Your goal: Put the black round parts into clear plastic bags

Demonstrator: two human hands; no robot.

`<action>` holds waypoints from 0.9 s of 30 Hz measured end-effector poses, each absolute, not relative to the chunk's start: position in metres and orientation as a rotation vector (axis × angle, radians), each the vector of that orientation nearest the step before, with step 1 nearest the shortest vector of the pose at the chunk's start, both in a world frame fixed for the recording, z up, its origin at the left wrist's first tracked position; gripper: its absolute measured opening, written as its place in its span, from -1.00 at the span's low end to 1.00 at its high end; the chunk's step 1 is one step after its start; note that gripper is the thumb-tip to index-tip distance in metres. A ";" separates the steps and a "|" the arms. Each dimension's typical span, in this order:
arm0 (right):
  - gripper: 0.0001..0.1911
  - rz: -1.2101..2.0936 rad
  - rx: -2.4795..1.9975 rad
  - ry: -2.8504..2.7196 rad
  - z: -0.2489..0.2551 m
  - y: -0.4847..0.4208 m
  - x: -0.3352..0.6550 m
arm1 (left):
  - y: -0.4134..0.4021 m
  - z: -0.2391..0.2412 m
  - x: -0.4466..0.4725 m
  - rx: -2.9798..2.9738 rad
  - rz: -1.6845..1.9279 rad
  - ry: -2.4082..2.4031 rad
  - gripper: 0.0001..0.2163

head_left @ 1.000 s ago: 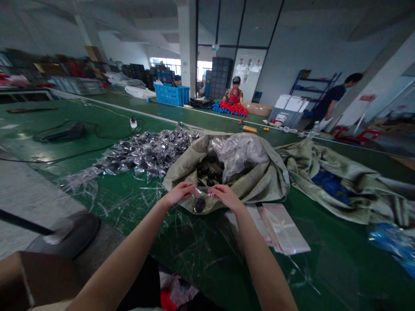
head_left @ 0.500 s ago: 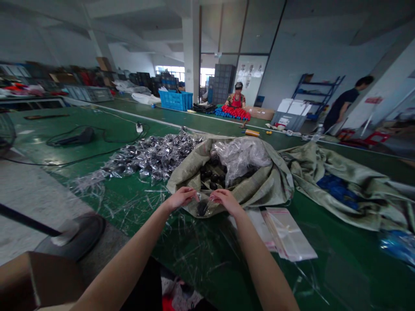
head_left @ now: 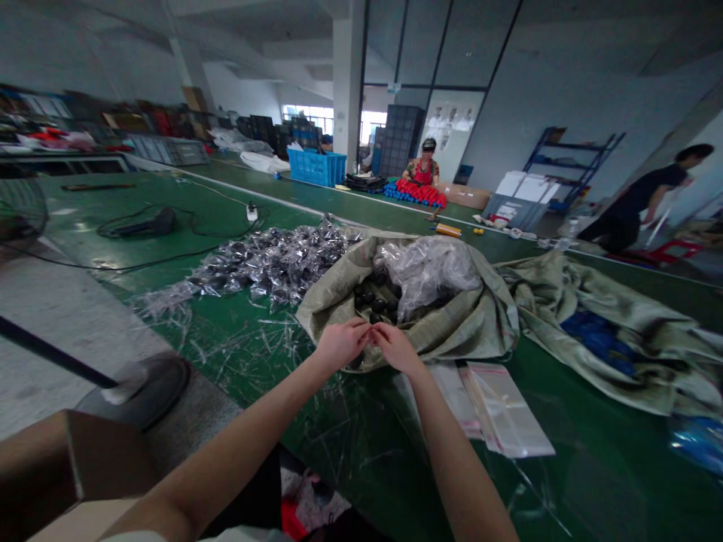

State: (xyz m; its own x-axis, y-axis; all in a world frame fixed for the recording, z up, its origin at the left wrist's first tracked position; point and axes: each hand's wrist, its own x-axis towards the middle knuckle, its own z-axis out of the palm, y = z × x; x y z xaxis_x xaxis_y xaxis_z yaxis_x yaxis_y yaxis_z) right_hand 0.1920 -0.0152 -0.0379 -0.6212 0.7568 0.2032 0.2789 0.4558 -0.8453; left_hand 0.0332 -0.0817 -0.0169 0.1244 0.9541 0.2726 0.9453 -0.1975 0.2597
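Observation:
My left hand (head_left: 340, 342) and my right hand (head_left: 394, 348) meet fingertip to fingertip in front of an open grey-green sack (head_left: 452, 324). Both are closed on a small clear bag with a black round part inside, mostly hidden behind my fingers. The sack holds loose black round parts (head_left: 376, 297) and a crumpled clear plastic liner (head_left: 426, 267). A stack of empty clear bags (head_left: 497, 406) lies on the green floor just right of my right wrist. A heap of bagged black parts (head_left: 271, 260) spreads to the left behind the sack.
A second flattened sack with blue items (head_left: 599, 331) lies at right. A fan base (head_left: 141, 384) and a cardboard box (head_left: 68, 467) sit at near left. Cables (head_left: 147, 226) cross the floor. One person sits by red and blue rolls (head_left: 418, 192); another bends at far right (head_left: 644, 199).
My hands have drawn together until the fingertips touch, covering the small bag that hung between them before. The view has shifted slightly. The person at far right has bent lower.

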 end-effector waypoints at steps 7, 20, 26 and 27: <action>-0.72 0.938 -0.869 -2.215 -0.027 -0.023 0.191 | -0.077 -0.022 0.030 2.326 0.556 2.032 -0.68; -0.76 0.887 -0.961 -2.242 -0.020 -0.031 0.190 | -0.066 -0.031 0.028 2.046 0.945 2.126 -0.81; -0.72 0.981 -1.019 -2.034 -0.025 -0.028 0.187 | -0.056 -0.023 -0.001 0.973 1.647 1.613 -0.85; -0.72 0.998 -1.013 -1.977 -0.027 -0.027 0.186 | -0.056 -0.020 -0.011 0.767 1.757 1.416 -0.87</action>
State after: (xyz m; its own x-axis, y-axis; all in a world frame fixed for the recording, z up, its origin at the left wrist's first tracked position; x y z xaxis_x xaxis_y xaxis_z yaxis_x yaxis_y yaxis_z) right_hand 0.1863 -0.0270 -0.0268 -0.4563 0.8604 0.2268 0.3287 0.3999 -0.8556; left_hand -0.0107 -0.0565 -0.0204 -0.5469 0.8372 0.0011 -0.1770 -0.1168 0.9773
